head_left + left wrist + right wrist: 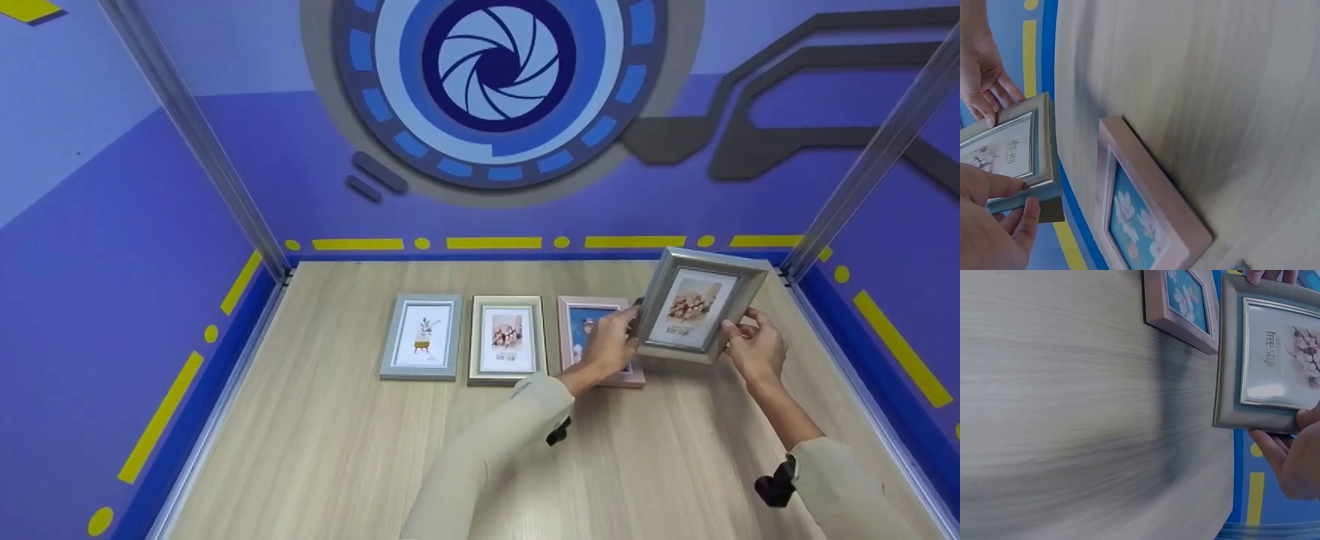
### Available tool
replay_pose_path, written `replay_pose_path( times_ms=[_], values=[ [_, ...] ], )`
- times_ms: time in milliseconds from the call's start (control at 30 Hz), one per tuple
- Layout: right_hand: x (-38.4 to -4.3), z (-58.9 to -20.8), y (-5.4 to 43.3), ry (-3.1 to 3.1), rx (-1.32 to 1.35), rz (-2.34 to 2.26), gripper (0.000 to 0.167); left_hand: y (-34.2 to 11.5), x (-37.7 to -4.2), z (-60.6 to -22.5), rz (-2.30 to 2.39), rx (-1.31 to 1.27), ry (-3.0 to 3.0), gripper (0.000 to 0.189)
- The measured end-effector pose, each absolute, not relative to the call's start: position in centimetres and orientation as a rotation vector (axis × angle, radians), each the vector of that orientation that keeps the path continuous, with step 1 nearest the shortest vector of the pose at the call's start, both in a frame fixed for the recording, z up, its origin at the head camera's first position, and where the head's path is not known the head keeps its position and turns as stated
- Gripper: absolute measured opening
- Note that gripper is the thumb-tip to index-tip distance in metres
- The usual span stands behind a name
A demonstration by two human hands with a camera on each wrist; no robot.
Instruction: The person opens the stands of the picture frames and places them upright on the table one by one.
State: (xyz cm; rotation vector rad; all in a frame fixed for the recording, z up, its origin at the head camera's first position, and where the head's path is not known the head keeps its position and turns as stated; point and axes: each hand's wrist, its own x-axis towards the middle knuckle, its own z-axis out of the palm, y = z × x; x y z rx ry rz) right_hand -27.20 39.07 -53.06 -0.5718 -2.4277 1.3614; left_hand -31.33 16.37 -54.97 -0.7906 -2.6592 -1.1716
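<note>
Over there the left hand (pixel 609 341) pinches one side of the silver frame (pixel 701 304), the right hand (pixel 757 351) the other, tilted above the counter (pixel 337 450); the pink frame (pixel 579 322), partly behind the left hand, lies in line with the gold frame (pixel 507 339) and blue-grey frame (pixel 421 337).

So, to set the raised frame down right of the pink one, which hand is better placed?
Probably the right hand: its fingers hold the raised frame by the edge away from the pink frame. The left hand, opposite, overlaps the pink frame in the head view.
</note>
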Motion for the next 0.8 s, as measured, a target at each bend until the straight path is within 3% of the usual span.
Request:
replay_pose_path(
  times_ms=[267,800],
  values=[
    [-26.6,-54.1,39.8,-2.345,-0.554,1.113,0.044,18.3,-30.8,-57.1,-1.444,-0.812,-2.625,0.035],
    [-26.2,-57.1,42.6,-2.357,-0.685,1.08,0.043,20.9,-30.6,-58.5,-1.541,-0.898,-2.872,0.062]
  ],
)
